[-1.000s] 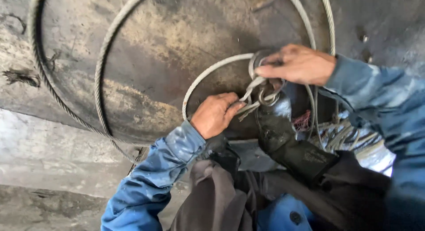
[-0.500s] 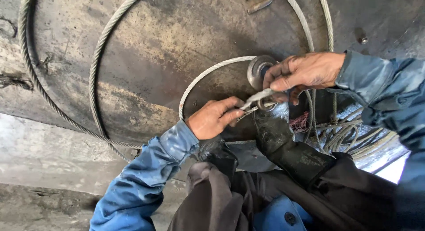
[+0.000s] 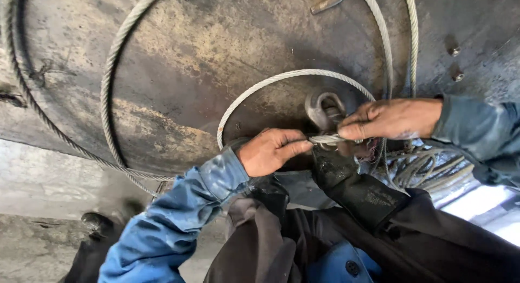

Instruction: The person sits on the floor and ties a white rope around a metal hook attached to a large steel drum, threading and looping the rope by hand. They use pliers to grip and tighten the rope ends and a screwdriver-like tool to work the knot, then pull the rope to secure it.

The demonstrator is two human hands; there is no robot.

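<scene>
A grey steel wire rope curls in loops over a dirty round metal plate. My left hand pinches a short stretch of the rope at its left end. My right hand grips the same stretch at its right end, so the piece runs level between both hands. Just behind it a metal shackle ring sticks up from the plate. Both arms wear blue sleeves.
Larger loops of rope run around the plate's left side and top right. A tangle of rope coils lies under my right wrist. Dark trousers fill the bottom. Concrete floor shows at the left.
My right hand dropped from above the ring to beside it. Both hands have pulled the rope piece straight and level between them. The camera has drawn closer.
</scene>
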